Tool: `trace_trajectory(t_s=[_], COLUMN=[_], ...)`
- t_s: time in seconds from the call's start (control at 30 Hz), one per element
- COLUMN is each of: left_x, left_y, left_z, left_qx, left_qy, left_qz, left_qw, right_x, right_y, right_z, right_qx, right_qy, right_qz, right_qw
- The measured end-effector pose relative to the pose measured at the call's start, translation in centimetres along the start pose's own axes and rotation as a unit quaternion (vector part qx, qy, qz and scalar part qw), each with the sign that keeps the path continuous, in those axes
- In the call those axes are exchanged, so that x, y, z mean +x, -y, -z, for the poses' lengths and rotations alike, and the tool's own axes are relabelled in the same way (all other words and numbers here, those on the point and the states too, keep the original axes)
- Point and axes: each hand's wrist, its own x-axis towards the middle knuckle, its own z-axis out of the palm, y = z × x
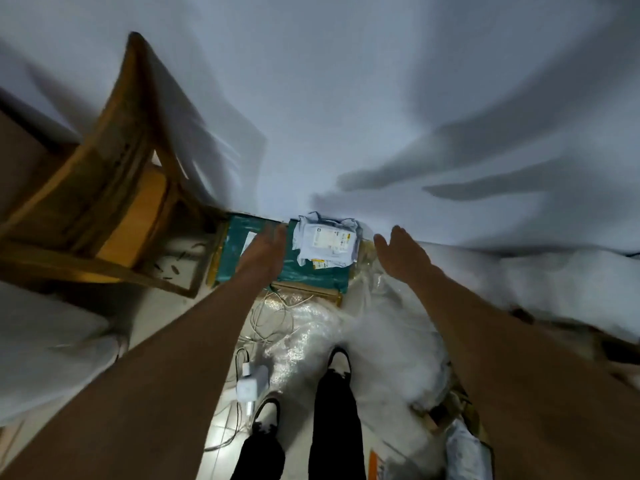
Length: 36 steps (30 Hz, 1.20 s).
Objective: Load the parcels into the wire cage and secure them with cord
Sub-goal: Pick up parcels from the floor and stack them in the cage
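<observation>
1. Teal-wrapped parcel point(311, 271) lies flat on the floor at twelve o'clock from the person's feet; a crumpled white mailer point(329, 245) rests on top.
2. Left hand point(266, 251) and right hand point(398, 252) reach down, fingers spread, gripping nothing.
3. Lifted unevenly, the mailer could slide off; loose cord point(273, 317) near the shoes might snag.

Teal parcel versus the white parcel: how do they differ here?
The teal parcel is larger and lies underneath; the white parcel is smaller and sits on top of it. The teal one looks flat and boxy, the white one crumpled and soft. The left hand overlaps the teal one only. Both carry labels.
</observation>
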Motion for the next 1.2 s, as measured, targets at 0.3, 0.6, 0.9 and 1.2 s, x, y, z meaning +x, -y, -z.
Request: trace_trajectory(t_s=[0.3,0.6,0.9,1.2], left_x=[18.1,29.5,27.3,19.4], left_y=[6.4,8.3,10.7,3.7], left_z=[-16.7,-26.1,-27.5,-19.3], left_qx=[-0.219,-0.161,-0.27,-0.237], left_qy=[0.022,0.046,0.069,0.072], left_qz=[0.147,0.113,0.154,0.082], left_qw=[0.965,0.979,0.948,0.965], right_x=[18.7,32.1,31.4,22.8], right_y=[-10.0,-7.1,-10.1,-9.1], right_z=[-17.3,-26.5,-27.7,-18.4], right_qx=[0.175,0.336,0.442,0.464], right_qy=[0.113,0.133,0.15,0.13], right_qz=[-0.158,-0.117,-0.11,-0.088], right_qw=[0.965,0.925,0.877,0.872])
